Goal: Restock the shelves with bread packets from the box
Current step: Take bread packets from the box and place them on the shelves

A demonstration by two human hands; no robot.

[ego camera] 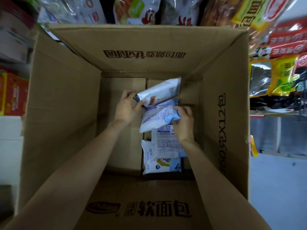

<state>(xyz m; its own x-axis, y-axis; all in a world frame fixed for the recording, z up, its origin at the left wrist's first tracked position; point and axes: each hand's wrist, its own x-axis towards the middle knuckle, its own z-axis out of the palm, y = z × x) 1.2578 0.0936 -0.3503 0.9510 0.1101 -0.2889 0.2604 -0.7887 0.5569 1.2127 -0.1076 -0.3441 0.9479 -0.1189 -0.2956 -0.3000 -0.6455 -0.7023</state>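
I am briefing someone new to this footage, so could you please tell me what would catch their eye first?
A large open cardboard box fills the view, with both bare arms reaching down into it. At its bottom the left hand grips a white bread packet tilted upward, while the right hand holds a white-and-blue bread packet just below it. Bright snack bags crowd the shelves beyond the box.

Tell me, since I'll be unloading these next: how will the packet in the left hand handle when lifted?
Probably floppy: the packet is a soft plastic bag, and the left hand pinches it by one end while the rest slants up. Likely light for its size, since that end grip carries it. Its glossy film may be slippery, so a firmer hold seems wise.
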